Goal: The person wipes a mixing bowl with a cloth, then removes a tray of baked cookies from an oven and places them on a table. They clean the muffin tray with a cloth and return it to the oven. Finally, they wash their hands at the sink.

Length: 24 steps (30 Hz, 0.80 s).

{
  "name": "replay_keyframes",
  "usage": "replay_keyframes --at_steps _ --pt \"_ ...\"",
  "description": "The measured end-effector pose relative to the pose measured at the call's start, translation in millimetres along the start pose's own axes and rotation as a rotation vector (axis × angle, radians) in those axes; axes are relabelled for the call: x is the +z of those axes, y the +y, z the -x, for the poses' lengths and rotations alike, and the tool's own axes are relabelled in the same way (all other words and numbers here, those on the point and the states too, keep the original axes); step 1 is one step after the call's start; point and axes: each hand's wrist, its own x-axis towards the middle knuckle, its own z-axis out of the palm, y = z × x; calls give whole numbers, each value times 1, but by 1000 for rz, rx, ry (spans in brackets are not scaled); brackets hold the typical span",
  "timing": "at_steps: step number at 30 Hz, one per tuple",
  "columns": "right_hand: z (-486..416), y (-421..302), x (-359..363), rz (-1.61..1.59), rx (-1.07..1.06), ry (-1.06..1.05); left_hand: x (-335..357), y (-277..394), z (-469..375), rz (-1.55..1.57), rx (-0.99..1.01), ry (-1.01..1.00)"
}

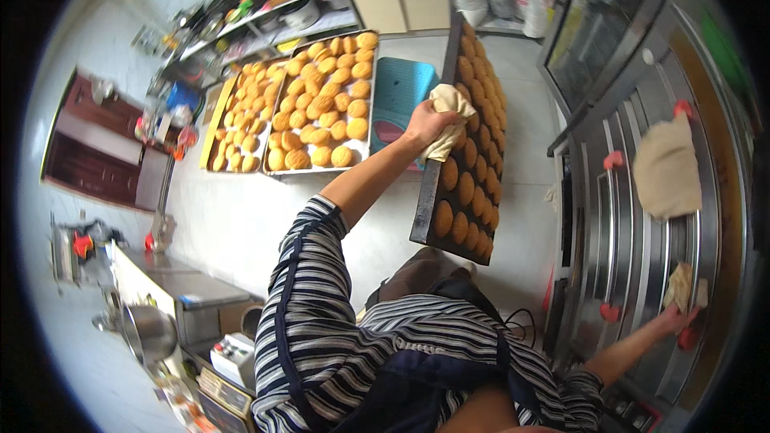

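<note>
My left hand [428,122] grips the long rim of a dark baking tray [429,201] through a folded cream cloth [450,109]. The tray is tilted steeply, and rows of round golden-brown baked pastries [465,187] lie on it. Off to the right, my right hand [676,319] holds a second pale cloth [680,286] against the front of a metal deck oven [649,264], near a red handle bracket [687,338]. A larger beige cloth [666,168] hangs over the oven's handle bar above that hand.
Two trays, one nearer [274,172] and one farther left [218,102], carry many loose pastries. Between them and my tray is a blue plastic crate [400,81]. A glass-doored cabinet [601,18] adjoins the oven. Cluttered shelves [319,27] line the back; a steel bowl [150,334] is lower left.
</note>
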Motion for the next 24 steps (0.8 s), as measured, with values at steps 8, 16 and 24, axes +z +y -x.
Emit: replay_keyframes --at_steps 8,16,24 --pt "37 -20 4 -1544 993 -352 -66 51 65 175 133 123" --pt "210 -227 -1 -1499 1222 -1534 -208 89 156 259 222 300" --pt "309 -498 -78 -1198 1096 -2041 -392 98 301 120 252 567"
